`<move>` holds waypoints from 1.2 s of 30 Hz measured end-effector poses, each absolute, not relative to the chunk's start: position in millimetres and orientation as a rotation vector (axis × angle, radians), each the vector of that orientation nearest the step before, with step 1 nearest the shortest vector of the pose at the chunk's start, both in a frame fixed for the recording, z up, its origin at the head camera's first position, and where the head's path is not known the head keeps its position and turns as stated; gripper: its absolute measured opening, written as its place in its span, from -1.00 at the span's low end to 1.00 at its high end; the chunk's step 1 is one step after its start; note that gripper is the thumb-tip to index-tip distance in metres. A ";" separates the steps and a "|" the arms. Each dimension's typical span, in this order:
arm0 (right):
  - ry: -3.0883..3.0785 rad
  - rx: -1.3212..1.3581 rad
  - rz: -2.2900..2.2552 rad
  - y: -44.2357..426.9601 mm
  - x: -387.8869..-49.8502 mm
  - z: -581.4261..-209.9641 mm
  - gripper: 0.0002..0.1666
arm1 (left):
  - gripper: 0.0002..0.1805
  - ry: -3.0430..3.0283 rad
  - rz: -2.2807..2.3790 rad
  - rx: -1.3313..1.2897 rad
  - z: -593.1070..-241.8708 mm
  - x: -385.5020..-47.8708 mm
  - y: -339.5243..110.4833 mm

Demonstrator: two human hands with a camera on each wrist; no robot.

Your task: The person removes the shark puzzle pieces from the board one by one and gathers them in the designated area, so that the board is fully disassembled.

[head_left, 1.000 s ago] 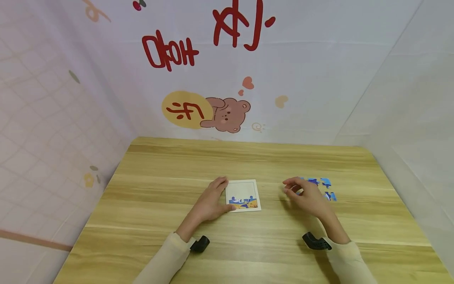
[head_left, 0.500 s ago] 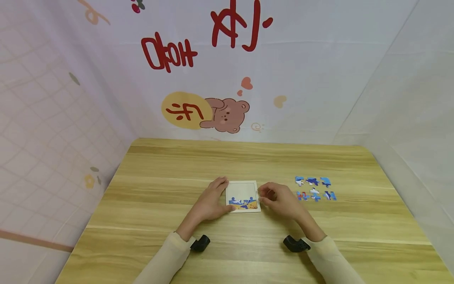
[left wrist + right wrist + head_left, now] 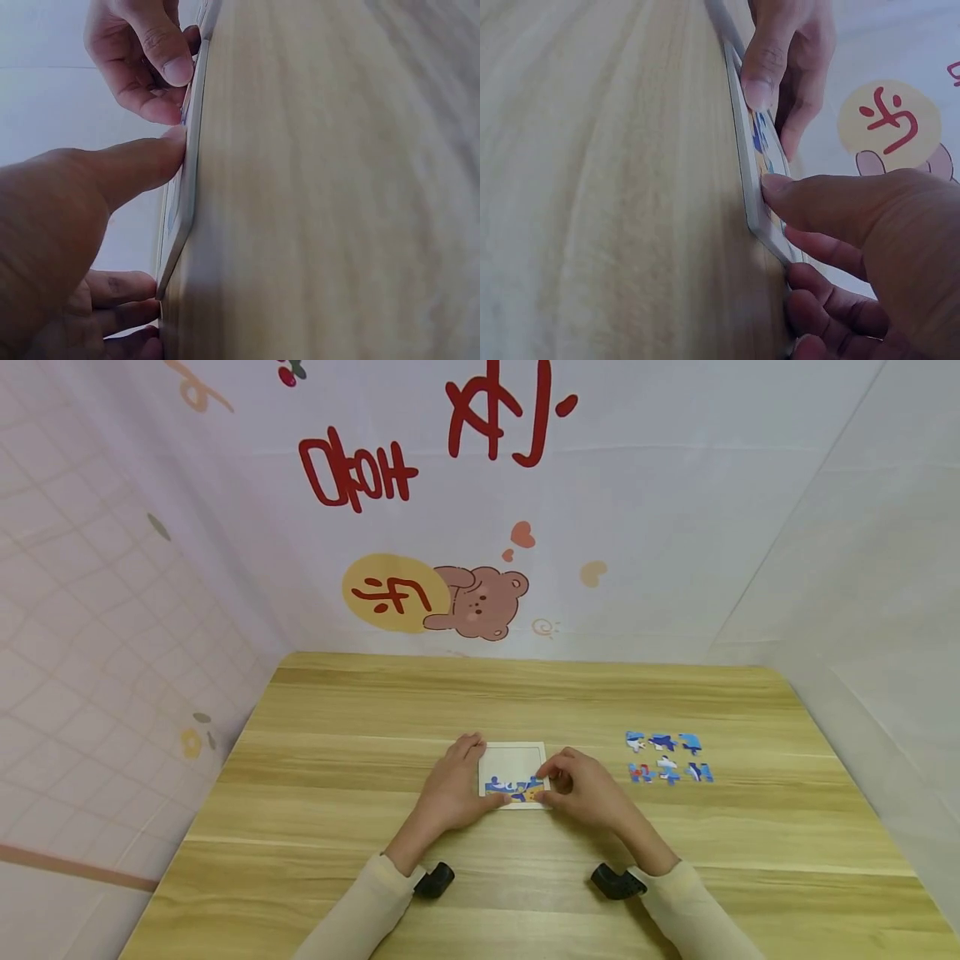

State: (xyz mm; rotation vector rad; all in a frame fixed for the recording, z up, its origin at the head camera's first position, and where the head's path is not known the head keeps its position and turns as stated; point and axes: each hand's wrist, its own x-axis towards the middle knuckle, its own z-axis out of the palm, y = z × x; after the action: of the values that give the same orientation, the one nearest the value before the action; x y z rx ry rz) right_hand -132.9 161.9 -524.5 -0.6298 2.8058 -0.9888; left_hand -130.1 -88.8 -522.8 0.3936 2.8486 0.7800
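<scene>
A square white jigsaw frame [image 3: 512, 752] lies flat on the table, with a bottom row of joined blue and orange pieces [image 3: 510, 790]; above the row shows its bare backing. My left hand [image 3: 450, 785] holds the frame at its left side, fingers along the edge and thumb [image 3: 154, 160] on the lower border. At the lower right corner, my right hand [image 3: 585, 785] has thumb [image 3: 810, 196] and forefinger on the corner jigsaw piece [image 3: 771, 201]; its other fingers are curled beside the frame. The fingertips partly hide that piece.
To the right lie several loose jigsaw pieces, in two short rows; one is a blue piece [image 3: 662, 742]. The wooden table [image 3: 360, 693] meets a white printed cloth [image 3: 645, 510] at the back.
My right hand has come left from beside the loose pieces to the frame's lower right corner, uncovering those pieces. My left thumb has slid right along the lower border.
</scene>
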 end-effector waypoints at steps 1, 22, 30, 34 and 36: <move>2.806 -0.629 -0.982 161.5 -132.6 -524.4 -0.72 | 0.11 2.848 0.781 0.394 -522.4 -129.9 -88.6; 2.735 -0.603 -1.094 156.6 -132.6 -522.8 -0.72 | 0.07 2.830 0.781 0.361 -517.7 -129.0 -86.6; 2.692 -0.568 -1.145 155.2 -134.5 -523.0 -0.78 | 0.06 2.824 0.801 0.331 -516.0 -127.9 -84.9; 2.696 -0.581 -1.156 154.8 -135.1 -523.9 -0.75 | 0.07 2.821 0.806 0.319 -516.2 -128.2 -83.9; 2.691 -0.588 -1.169 154.5 -135.3 -524.7 -0.74 | 0.08 2.819 0.805 0.310 -516.6 -128.3 -83.5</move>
State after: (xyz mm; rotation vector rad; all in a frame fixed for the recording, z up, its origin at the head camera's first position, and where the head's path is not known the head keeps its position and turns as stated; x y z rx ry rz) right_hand -135.3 154.5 -524.7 -0.5879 2.6910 -1.1693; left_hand -128.3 -83.5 -516.6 0.3104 2.8190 0.8051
